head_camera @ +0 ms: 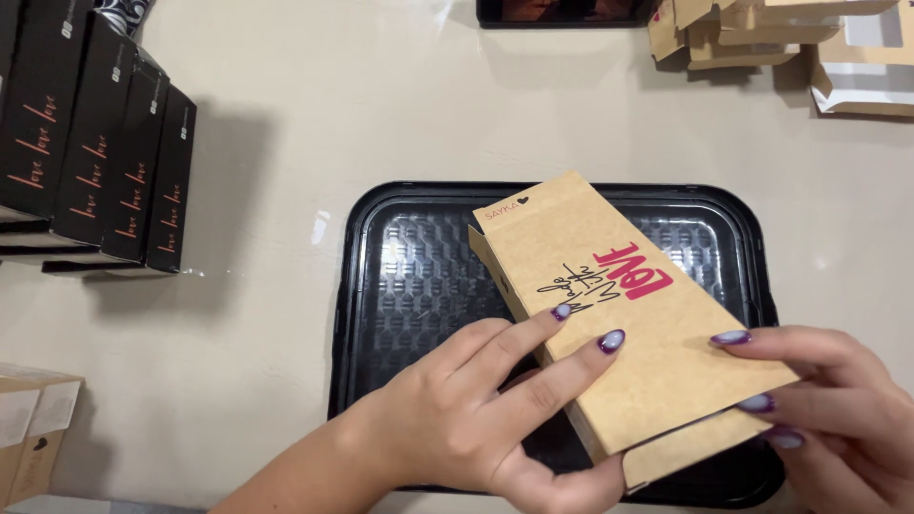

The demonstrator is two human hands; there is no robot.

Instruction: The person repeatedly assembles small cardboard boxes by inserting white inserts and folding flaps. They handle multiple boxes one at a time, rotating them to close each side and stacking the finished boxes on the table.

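Note:
A flat brown cardboard box point(619, 314) with pink and black lettering lies tilted over a black plastic tray point(381, 276). My left hand point(476, 409) grips the box's near left edge, with two fingers on its top and the thumb underneath. My right hand point(838, 409) holds the box's near right corner with its fingertips, beside an open end flap point(695, 447).
A row of black boxes point(90, 133) stands at the far left. Brown cardboard boxes point(33, 428) sit at the near left, and folded brown and white cartons point(790, 38) lie at the far right. A dark screen point(562, 11) is at the top edge.

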